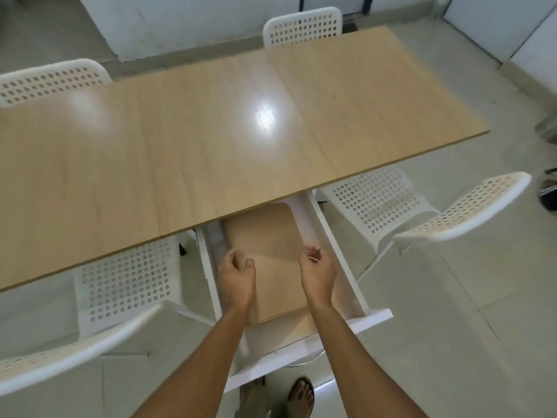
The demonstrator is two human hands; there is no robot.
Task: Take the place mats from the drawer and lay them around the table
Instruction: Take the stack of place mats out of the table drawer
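Observation:
A white drawer (337,245) stands pulled out from under the light wooden table (211,140). Inside it lie tan place mats (277,285), flat and stacked; how many I cannot tell. My left hand (236,274) grips the left edge of the top mat. My right hand (316,271) grips its right edge, fingers curled. The top mat sits slightly raised and askew over the tan layer beneath it. The far end of the drawer is hidden under the tabletop.
White perforated chairs stand around the table: one at near left (120,285), one at near right (391,203), one at far left (51,81), one at the far end (303,25). My sandalled feet (301,396) are on the pale tiled floor below the drawer front.

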